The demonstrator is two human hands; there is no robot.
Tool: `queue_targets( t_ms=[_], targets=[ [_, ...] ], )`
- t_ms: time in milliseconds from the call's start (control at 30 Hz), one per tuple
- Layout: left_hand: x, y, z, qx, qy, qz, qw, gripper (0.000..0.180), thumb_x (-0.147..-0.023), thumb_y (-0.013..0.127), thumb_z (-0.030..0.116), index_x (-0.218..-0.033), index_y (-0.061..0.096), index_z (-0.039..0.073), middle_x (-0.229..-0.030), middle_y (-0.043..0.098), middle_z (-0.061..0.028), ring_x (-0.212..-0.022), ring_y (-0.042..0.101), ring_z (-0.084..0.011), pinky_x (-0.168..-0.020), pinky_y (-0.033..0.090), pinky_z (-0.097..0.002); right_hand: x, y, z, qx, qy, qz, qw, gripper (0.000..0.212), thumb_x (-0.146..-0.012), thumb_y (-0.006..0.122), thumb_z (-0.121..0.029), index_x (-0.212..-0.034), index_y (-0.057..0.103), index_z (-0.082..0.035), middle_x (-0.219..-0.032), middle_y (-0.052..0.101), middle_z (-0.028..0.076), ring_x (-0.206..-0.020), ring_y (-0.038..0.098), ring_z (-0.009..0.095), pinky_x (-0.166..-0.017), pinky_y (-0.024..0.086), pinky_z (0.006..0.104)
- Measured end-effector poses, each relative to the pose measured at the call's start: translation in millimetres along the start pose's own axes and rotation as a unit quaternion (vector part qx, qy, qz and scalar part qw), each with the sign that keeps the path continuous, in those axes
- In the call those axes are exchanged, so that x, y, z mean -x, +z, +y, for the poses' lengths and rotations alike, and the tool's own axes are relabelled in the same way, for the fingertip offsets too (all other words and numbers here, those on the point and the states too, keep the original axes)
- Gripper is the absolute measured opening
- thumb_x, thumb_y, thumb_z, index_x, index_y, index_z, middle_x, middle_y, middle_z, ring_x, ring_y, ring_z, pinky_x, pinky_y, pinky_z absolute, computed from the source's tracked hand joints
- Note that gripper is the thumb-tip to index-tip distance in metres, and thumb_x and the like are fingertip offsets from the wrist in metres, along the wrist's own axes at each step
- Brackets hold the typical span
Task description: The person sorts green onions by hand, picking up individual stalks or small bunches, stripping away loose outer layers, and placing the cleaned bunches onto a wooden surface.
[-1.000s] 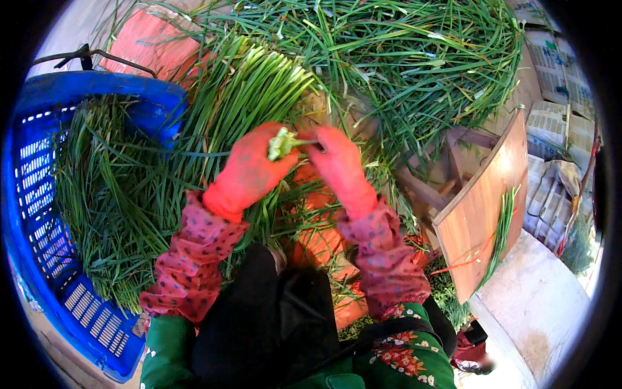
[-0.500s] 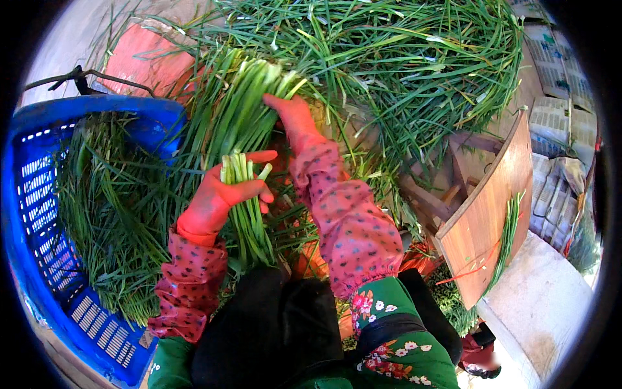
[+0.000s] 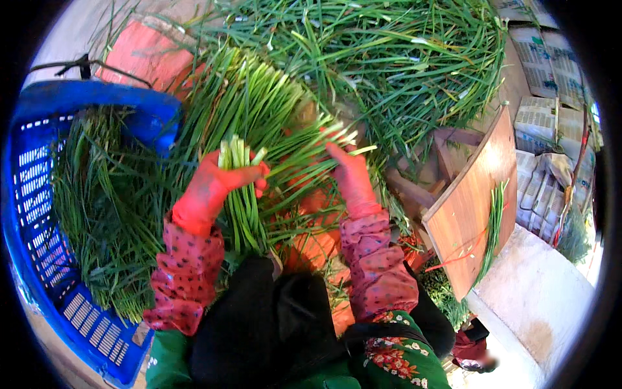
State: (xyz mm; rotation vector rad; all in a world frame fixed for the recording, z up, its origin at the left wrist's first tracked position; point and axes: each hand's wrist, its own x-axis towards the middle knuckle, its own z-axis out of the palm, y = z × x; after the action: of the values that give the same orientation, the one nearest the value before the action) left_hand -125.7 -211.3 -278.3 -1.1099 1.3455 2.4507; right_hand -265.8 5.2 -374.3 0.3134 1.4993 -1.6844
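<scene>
Stalks in a slim green bundle (image 3: 243,217), their pale ends pointing up and their leaves trailing down toward the person's dark trousers (image 3: 278,324), sit in the left hand (image 3: 210,187), which wears an orange-red glove; its fingers are clenched around them, with the thumb across the front. The right hand (image 3: 354,178), gloved in the same colour, is well apart from the left and grasps a loose, fanned-out spray of thin green stalks (image 3: 304,157) near its pale ends, which poke out past the fingers; the exact grip is partly hidden. Both forearms wear pinkish-red sleeve covers (image 3: 188,275) with dark spots, over a green floral garment (image 3: 395,360). Just beyond the hands lies a neat row of thick green stalks (image 3: 256,91), pale ends toward the upper right, and behind it spreads a wide, tangled heap of long green leaves (image 3: 408,71). At the left stands a blue plastic basket (image 3: 97,94) with slotted walls, with dark green leaves (image 3: 97,214) massed inside its curve. To the right, a brown wood-grained board (image 3: 470,211) stands tilted, a narrow strip of green stalks (image 3: 495,227) lying against its face beside a thin red string (image 3: 453,260). Farther right are printed paper sheets (image 3: 547,61) and a pale flat slab (image 3: 528,292).
</scene>
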Motion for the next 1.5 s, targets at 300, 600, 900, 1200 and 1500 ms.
queue_targets(
  t_ms=[300,600,900,1200,1500],
  targets=[
    [-15,13,-14,-0.076,0.016,-0.055,0.995,0.030,-0.077,0.069,0.009,-0.101,0.059,-0.004,-0.091,0.067,-0.0130,-0.081,0.064,-0.0197,-0.072,0.052,-0.0320,23,-29,-4,0.112,0.029,0.135,0.984,0.032,-0.089,0.056,-0.035,-0.105,0.064,-0.008,-0.093,0.066,0.003,-0.079,0.063,0.013,-0.063,0.046,0.0270],
    [-30,39,-34,-0.099,0.000,-0.129,0.987,0.037,-0.078,0.066,0.004,-0.113,0.057,-0.004,-0.108,0.064,-0.0093,-0.093,0.061,-0.0153,-0.087,0.046,-0.0279,47,52,33,0.384,-0.210,-0.108,0.893,0.033,-0.086,0.046,-0.015,-0.113,0.055,0.000,-0.084,0.065,0.017,-0.081,0.063,0.031,-0.077,0.049,0.0388],
    [-23,-3,-9,0.036,0.040,0.004,0.999,0.035,-0.077,0.061,0.005,-0.111,0.054,0.001,-0.083,0.064,-0.0118,-0.066,0.064,-0.0216,-0.065,0.054,-0.0342,-37,14,-5,0.242,0.033,0.078,0.967,0.043,-0.080,0.063,-0.039,-0.093,0.061,0.002,-0.074,0.066,0.012,-0.063,0.063,0.021,-0.060,0.050,0.0352],
    [-12,-2,6,-0.046,0.019,0.001,0.999,0.044,-0.075,0.063,0.012,-0.116,0.056,-0.003,-0.076,0.061,-0.0066,-0.063,0.059,-0.0161,-0.060,0.051,-0.0281,-72,24,0,0.083,-0.020,0.056,0.995,0.022,-0.082,0.063,-0.024,-0.093,0.060,-0.004,-0.082,0.065,0.005,-0.059,0.055,0.011,-0.053,0.041,0.0234],
    [-17,23,-7,-0.066,0.063,-0.057,0.994,0.034,-0.074,0.067,0.006,-0.106,0.060,-0.001,-0.085,0.063,-0.0051,-0.073,0.060,-0.0132,-0.069,0.048,-0.0274,38,17,-30,0.103,-0.063,0.008,0.993,0.012,-0.087,0.058,-0.015,-0.095,0.061,-0.006,-0.083,0.065,0.003,-0.063,0.057,0.009,-0.053,0.044,0.0209]
  ],
)
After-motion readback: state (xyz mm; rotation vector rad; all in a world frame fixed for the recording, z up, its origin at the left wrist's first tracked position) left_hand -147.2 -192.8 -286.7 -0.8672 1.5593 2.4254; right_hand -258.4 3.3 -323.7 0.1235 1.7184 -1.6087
